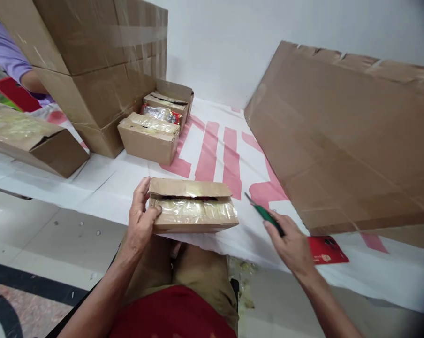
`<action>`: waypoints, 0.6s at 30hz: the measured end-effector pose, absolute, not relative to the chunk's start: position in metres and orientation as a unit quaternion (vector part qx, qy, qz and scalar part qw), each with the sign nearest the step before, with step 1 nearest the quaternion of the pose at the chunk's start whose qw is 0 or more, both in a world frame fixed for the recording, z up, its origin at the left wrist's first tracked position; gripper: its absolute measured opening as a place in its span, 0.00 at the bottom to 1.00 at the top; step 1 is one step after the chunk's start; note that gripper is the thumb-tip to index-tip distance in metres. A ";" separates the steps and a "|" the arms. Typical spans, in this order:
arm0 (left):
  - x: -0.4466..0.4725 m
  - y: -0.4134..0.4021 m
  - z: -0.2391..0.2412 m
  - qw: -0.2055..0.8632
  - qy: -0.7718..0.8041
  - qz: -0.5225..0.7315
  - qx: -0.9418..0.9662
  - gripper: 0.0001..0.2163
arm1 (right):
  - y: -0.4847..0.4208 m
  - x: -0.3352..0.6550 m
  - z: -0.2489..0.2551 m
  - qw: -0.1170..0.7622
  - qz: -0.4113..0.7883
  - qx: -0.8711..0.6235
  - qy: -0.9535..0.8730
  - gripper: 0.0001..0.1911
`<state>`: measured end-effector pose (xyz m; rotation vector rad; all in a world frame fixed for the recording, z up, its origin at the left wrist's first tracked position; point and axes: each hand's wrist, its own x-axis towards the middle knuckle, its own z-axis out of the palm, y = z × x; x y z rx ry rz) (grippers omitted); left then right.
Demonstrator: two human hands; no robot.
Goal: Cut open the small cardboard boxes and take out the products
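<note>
A small taped cardboard box (193, 206) lies in front of me on the white sheet (102, 183), its top seam slit so a dark gap shows. My left hand (140, 217) grips the box's left end, fingers wrapped over the edge. My right hand (290, 244) is to the right of the box, apart from it, closed on a green-handled cutter (264, 213) whose blade points up and left toward the box.
A red phone (326, 251) lies right of my right hand. A large flattened carton (345, 136) leans at right. Tall stacked cartons (99, 61) and small boxes (149, 138) stand behind. Another person's sleeve (4, 49) shows at far left.
</note>
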<state>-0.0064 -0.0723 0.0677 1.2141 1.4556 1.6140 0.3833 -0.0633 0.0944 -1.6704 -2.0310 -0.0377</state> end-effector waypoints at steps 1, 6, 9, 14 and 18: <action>-0.006 -0.075 0.066 0.308 0.551 0.630 0.453 0.33 | -0.059 0.381 0.074 0.233 -0.022 -0.620 -0.749 0.21; -0.009 -0.097 0.066 0.208 0.587 0.615 0.483 0.24 | -0.037 0.373 0.027 0.158 -0.036 -0.630 -0.759 0.21; -0.008 -0.112 0.073 0.158 0.613 0.569 0.524 0.17 | -0.034 0.365 0.057 0.255 0.003 -0.590 -0.766 0.20; -0.001 -0.120 0.082 0.094 0.622 0.556 0.543 0.14 | -0.041 0.312 0.136 0.332 0.072 -0.407 -0.848 0.13; 0.004 -0.121 0.079 0.076 0.602 0.551 0.572 0.13 | -0.044 0.259 0.161 0.209 0.017 -0.334 -0.919 0.13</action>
